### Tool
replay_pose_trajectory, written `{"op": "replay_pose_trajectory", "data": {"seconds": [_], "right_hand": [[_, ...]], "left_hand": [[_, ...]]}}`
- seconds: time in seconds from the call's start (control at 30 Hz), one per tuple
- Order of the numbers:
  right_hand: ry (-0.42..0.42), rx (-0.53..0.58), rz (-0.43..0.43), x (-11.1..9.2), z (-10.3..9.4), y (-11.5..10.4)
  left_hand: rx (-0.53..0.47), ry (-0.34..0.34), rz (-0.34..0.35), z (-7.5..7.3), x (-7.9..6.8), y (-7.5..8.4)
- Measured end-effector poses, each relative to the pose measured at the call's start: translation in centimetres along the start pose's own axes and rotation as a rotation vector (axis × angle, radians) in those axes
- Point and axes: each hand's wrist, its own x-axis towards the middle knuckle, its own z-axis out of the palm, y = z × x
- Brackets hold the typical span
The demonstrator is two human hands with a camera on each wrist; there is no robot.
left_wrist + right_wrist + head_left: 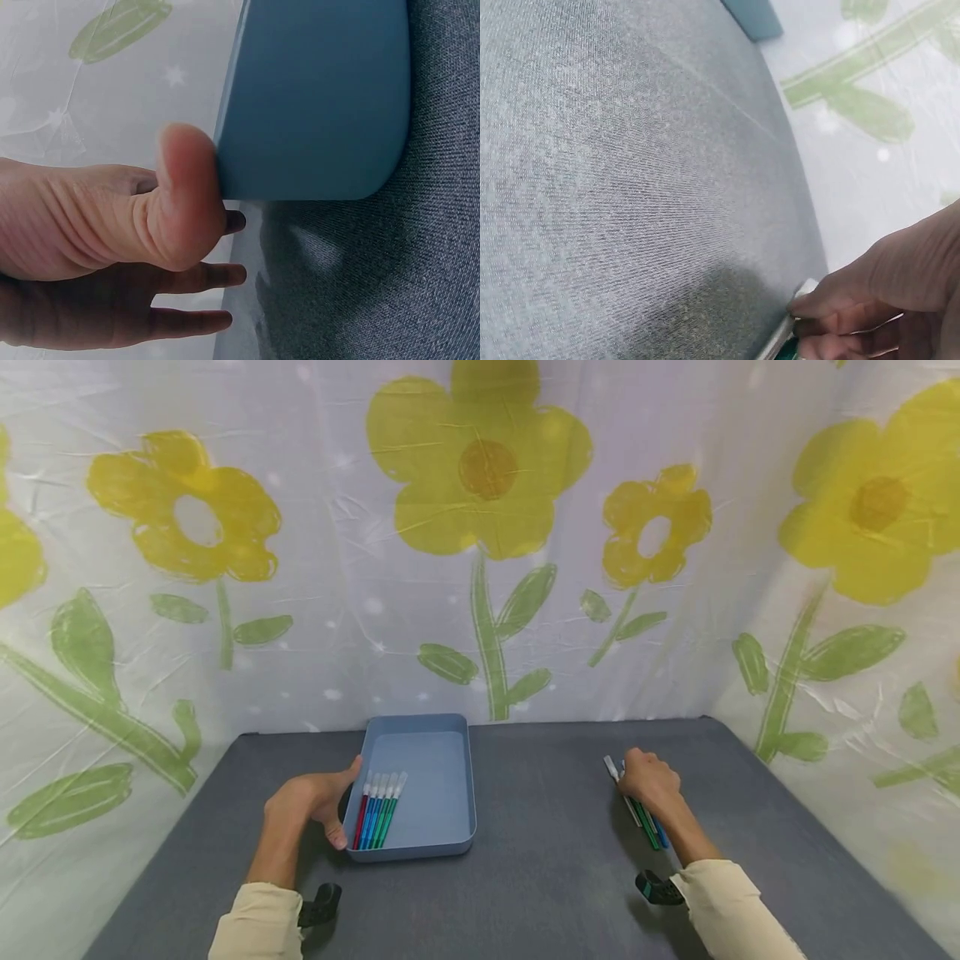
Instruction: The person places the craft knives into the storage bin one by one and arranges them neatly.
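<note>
A blue-grey tray point(438, 785) lies on the table, with several capped markers point(380, 810) in red, blue and green side by side along its left part. My left hand point(311, 802) is at the tray's left side, its thumb point(187, 199) touching the near corner and the other fingers extended. Over on the right, my right hand point(651, 779) pinches at a small group of markers point(651, 831), among them green, blue and a pale one point(612, 767). The hand hides their upper parts. In the right wrist view, a pale marker point(780, 337) shows under the fingertips.
The dark grey cloth-covered table point(540, 827) stretches between the tray and the right hand. Behind it hangs a pale curtain point(330, 610) with yellow flowers. Each wrist carries a black strap-on device point(321, 903).
</note>
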Motion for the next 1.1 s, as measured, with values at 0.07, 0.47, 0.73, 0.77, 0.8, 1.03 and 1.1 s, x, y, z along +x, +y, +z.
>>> {"op": "replay_pose_trajectory", "data": {"seconds": [0.07, 0.47, 0.73, 0.77, 0.8, 1.03, 1.1], "right_hand": [[0.001, -0.004, 0.006, 0.18, 0.23, 0.00], [0.019, -0.062, 0.004, 0.42, 0.74, -0.46], [0.015, -0.039, 0.021, 0.32, 0.84, -0.29], [0.012, -0.038, 0.023, 0.34, 0.88, -0.25], [0.009, -0.036, 0.026, 0.39, 0.91, -0.21], [0.031, -0.014, 0.023, 0.28, 0.81, -0.35], [0.047, 0.001, 0.004, 0.08, 0.79, -0.49]], "left_hand": [[0.004, 0.002, -0.004, 0.01, 0.00, -0.07], [0.015, -0.004, 0.015, -0.05, -0.17, -0.05], [0.020, -0.018, 0.018, -0.20, -0.07, -0.06], [0.021, -0.016, 0.016, -0.18, -0.04, -0.08], [0.025, -0.014, 0.014, -0.14, -0.03, -0.07], [0.034, 0.001, 0.008, 0.03, 0.06, -0.03], [0.028, 0.001, 0.009, 0.04, 0.07, -0.05]]}}
